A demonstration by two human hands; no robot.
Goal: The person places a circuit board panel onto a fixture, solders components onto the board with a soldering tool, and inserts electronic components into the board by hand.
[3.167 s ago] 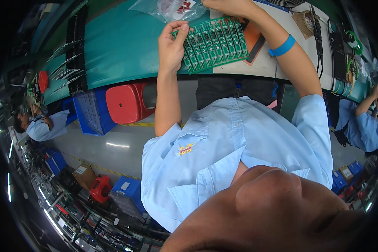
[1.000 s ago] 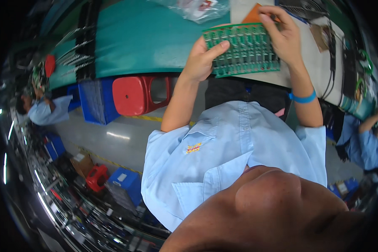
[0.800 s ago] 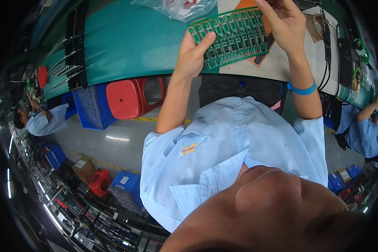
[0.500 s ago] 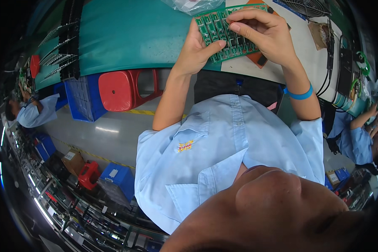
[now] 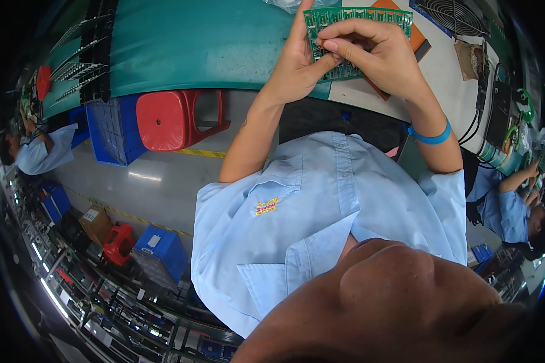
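Note:
A green circuit board panel (image 5: 363,13), divided into several repeated small boards, is held up over the bench. My left hand (image 5: 298,68) grips its left end, fingers behind it and thumb across the front. My right hand (image 5: 378,57) is over the panel's face, thumb and index finger pinched together close to the left thumb. Whatever is in that pinch is too small to make out. The right hand and wrist cover much of the panel's lower right part. An orange flat piece with a dark edge (image 5: 416,41) lies under and beside the panel.
The bench has a green mat (image 5: 194,48) on the left. To the right are a round fan grille (image 5: 454,17), a brown cardboard piece (image 5: 468,60) and black cables. A red stool (image 5: 160,121) and blue crate (image 5: 112,133) stand left. Co-workers sit at both sides.
Both hands and the panel have shifted slightly right in view, and the panel is tilted differently. My left thumb has come nearer to the right fingertips, which stay pinched.

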